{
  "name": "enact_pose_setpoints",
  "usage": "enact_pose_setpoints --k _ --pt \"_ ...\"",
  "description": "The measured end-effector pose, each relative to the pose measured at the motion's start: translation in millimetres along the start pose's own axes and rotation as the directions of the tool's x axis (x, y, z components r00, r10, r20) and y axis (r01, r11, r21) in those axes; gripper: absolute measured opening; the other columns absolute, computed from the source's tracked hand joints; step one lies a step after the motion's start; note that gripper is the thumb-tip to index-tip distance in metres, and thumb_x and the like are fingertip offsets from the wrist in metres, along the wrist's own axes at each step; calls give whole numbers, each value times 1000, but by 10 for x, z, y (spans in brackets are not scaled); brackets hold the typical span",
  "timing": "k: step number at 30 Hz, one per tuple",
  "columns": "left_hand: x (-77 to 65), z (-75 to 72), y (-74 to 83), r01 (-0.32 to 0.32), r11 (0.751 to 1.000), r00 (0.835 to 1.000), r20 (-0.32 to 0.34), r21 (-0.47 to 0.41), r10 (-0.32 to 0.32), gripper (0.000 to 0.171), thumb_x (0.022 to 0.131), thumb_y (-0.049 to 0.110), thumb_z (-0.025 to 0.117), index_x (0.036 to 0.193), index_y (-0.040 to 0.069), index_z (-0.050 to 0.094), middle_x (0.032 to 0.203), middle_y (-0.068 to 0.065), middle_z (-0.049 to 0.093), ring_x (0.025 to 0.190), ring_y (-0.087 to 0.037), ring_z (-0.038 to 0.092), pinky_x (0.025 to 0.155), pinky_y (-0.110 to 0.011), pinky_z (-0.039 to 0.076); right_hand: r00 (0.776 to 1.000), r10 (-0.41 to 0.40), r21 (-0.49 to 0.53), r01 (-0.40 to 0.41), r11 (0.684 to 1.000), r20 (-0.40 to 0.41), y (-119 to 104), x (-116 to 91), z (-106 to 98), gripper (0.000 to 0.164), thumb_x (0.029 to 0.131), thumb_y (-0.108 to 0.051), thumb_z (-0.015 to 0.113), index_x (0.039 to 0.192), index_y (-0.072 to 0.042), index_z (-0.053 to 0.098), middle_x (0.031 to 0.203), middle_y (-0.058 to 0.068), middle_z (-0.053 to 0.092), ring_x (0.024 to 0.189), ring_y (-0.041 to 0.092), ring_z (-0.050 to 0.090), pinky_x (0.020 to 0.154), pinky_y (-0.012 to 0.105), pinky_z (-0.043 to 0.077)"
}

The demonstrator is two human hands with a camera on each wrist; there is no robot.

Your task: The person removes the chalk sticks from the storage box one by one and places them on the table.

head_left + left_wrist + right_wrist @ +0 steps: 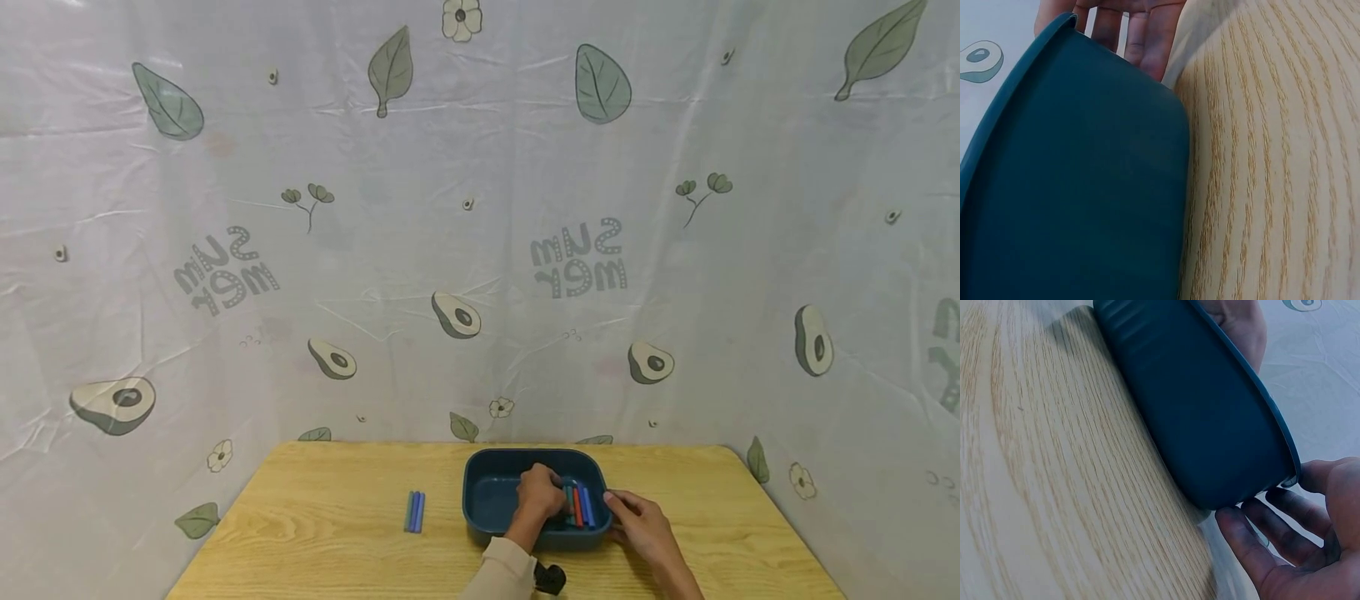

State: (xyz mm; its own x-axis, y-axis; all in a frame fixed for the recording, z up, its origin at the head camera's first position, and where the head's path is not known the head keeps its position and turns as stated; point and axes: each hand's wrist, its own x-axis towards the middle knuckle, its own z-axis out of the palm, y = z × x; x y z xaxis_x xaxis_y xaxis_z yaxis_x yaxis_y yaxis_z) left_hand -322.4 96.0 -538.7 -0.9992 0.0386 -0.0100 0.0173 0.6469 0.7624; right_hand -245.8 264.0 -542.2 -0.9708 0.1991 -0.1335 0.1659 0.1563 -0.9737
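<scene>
Printed sheeting [510, 150], cut off by the view, backed a wood table [330, 508].
Leftmost lay three sticks [415, 512]; then the bin [555, 541], where the left hand [541, 491] hid its fingertips, its grip impossible to tell, beside partly covered sticks [578, 505]; the right hand [645, 525] pinched the bin's right end.
</scene>
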Motion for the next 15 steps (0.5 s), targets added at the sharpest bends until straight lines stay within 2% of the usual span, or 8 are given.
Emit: enact_pose_setpoints --k 4,8,15 --pt "-2 -1 4 21 1000 1000 2 -10 -21 33 62 5 101 88 9 82 98 -14 77 98 -43 70 93 -57 60 1000 4 -3 -4 1000 -2 3 14 -1 50 110 -28 63 144 10 62 130 28 73 105 26 79 83 42 67" --pt "-28 -54 34 38 999 999 18 -2 -38 30 65 6 100 90 13 83 100 -10 78 99 -40 71 92 -53 62 1000 -9 -8 9 1000 -3 16 42 -9 51 110 -28 63 143 11 61 130 29 72 105 27 79 83 42 67" --pt "-60 -89 28 52 998 998 42 -35 -50 25 68 6 96 88 13 83 95 -5 78 91 -31 71 81 -46 63 1000 -5 -8 5 1000 4 22 45 -16 52 111 -28 62 144 11 60 132 29 72 106 26 78 83 41 67"
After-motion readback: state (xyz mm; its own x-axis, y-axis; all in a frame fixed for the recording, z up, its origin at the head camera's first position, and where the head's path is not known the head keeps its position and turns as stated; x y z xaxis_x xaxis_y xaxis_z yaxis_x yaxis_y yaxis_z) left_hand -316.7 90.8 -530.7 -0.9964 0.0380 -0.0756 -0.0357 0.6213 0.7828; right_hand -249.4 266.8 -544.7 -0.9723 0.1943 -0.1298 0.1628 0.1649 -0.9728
